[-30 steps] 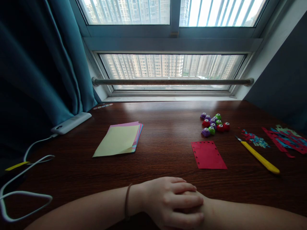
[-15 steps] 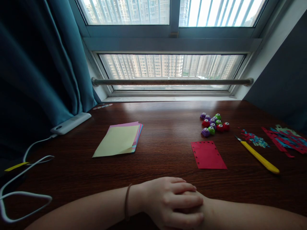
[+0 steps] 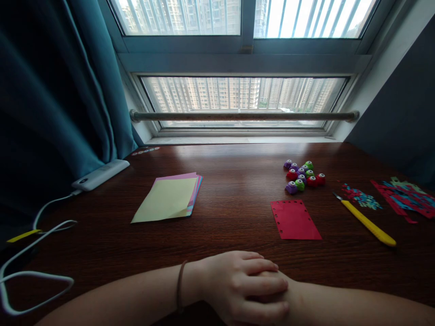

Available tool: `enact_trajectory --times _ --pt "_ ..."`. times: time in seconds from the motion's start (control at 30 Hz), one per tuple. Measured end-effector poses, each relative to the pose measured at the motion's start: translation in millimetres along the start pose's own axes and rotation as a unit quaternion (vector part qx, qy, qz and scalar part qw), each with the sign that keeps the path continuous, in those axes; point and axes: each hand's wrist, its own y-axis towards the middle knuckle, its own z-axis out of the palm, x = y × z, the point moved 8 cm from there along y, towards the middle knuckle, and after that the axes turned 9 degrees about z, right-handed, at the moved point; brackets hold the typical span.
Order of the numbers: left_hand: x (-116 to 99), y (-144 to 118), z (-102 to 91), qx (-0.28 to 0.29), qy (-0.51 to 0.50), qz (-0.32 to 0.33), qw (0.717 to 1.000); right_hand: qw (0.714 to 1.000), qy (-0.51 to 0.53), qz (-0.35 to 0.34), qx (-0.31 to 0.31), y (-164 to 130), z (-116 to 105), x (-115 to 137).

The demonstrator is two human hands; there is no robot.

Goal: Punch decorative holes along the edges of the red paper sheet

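Observation:
My left hand (image 3: 243,285) lies flat at the near edge of the dark wooden desk (image 3: 234,181), palm down over my right hand (image 3: 291,290), which is mostly hidden beneath it. Neither hand holds anything. A brown band circles my left wrist. Nearest ahead lies a red paper card (image 3: 295,219) with small holes punched along its edges. Behind it sits a cluster of small purple, red and green craft punches (image 3: 303,176). A yellow craft knife (image 3: 369,222) lies to the right of the card.
A stack of coloured paper (image 3: 168,199), yellow on top, lies left of centre. Paper scraps (image 3: 362,198) and cut red-and-blue paper (image 3: 406,197) lie at far right. A white device (image 3: 100,174) with a cable (image 3: 37,253) sits left by the teal curtain (image 3: 50,90).

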Motion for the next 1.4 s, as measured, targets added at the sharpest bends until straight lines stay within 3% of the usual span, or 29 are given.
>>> enact_trajectory --times 0.87,1.4 --pt "-0.3 1.7 1.8 0.023 0.006 0.010 1.000 1.000 -0.014 -0.024 -0.005 -1.3 0.1 0.3" --pt "0.1 -0.5 -0.7 -0.011 -0.005 0.001 1.000 1.000 -0.009 -0.020 -0.003 -2.3 0.8 0.5"
